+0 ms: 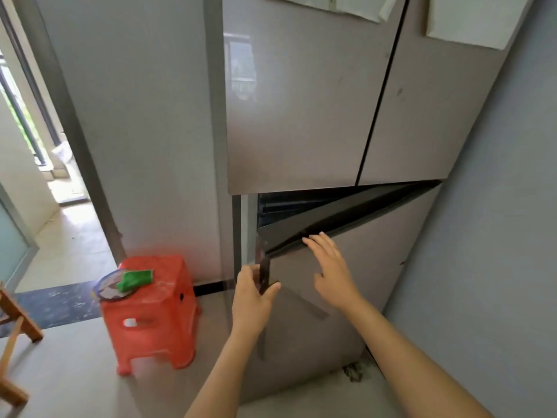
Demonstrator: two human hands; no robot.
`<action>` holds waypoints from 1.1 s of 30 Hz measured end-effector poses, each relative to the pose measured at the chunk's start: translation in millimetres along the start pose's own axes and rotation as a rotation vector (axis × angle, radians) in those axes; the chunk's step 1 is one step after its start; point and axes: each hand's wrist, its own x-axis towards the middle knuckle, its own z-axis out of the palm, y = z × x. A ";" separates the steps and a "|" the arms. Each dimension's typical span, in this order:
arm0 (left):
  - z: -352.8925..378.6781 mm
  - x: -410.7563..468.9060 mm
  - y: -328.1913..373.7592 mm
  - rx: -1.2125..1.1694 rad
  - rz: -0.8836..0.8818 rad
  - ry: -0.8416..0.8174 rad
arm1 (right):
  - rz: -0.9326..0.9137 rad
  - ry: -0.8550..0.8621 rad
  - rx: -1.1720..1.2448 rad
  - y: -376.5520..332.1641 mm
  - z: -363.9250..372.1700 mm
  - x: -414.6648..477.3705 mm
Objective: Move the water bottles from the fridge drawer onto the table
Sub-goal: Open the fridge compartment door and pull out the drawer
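**Lower fridge door ajar; drawer not yet exposed**

The left hand (253, 292) pinches the upright free edge of the lower fridge door (385, 260), thumb in front and fingers curled behind. The right hand (331, 271) lies flat on the door face, fingers straight and slightly spread, tips at its top rim. The dark gap (289, 206) opens beyond and above both sets of fingertips, nearer the left hand. The drawer and water bottles, presumably inside, are hidden behind the door. No table can be identified.

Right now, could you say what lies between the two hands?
In the head view, only the bare fridge drawer front lies between left hand and right hand.
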 end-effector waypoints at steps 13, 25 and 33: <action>67.7 -168.8 70.8 0.220 0.186 -0.036 | -0.014 -0.090 -0.106 58.9 -104.1 -138.3; 101.4 -163.1 144.0 0.485 0.651 -0.391 | 0.185 -0.088 -0.198 112.8 -178.4 -215.4; 143.8 -166.2 162.1 0.489 0.788 -0.552 | 0.371 0.097 0.010 107.4 -222.0 -277.6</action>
